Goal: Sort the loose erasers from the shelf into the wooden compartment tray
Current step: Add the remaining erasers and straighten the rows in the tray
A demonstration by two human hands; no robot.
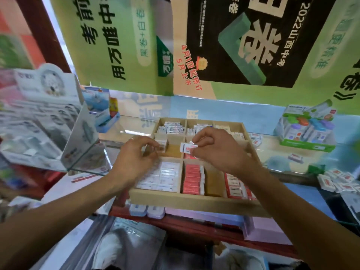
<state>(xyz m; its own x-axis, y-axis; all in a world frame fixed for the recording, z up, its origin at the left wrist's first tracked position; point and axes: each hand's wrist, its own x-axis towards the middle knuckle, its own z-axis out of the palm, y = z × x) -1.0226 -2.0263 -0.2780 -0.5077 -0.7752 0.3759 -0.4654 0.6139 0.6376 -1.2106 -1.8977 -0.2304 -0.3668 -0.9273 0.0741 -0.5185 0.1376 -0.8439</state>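
Reaching over the wooden compartment tray (187, 199), a person pinches a white eraser (188, 148) in the right hand (216, 151), long axis level, pointing toward nine o'clock. The left hand (136, 154), fingers curled at a small eraser stack (162, 144), sits at nine o'clock of it, near. The half-empty middle compartment lies directly beneath, likeliest destination. Loose erasers (339, 181) wait at three o'clock, farther along the shelf.

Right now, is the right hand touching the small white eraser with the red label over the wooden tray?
Touching. The head view shows the right hand pinching the white eraser between fingertips, above the wooden tray.
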